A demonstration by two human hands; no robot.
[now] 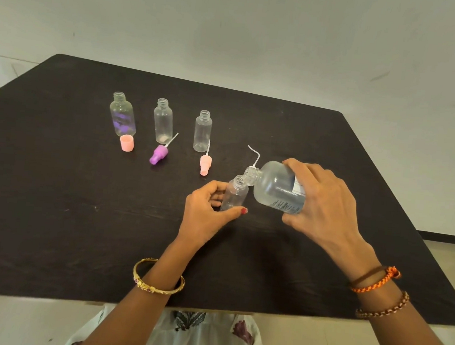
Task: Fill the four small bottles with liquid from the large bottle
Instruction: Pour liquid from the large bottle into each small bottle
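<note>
now the left hand (206,209) curls around a small bottle (235,193) upright on the counter (79,214), while the right hand (325,205) grips the large bottle (277,187), tipped, mouth at the small bottle's neck.

you're looking down at a dark, almost black table (51,225) with a matte, faintly grained top and rounded far corners. behind it stands a plain pale grey-white wall (234,21), evenly lit, with a faint scuff mark (379,75) to the right. at the right and along the bottom edge you can see a light tiled floor (444,263) below the tabletop.
</note>
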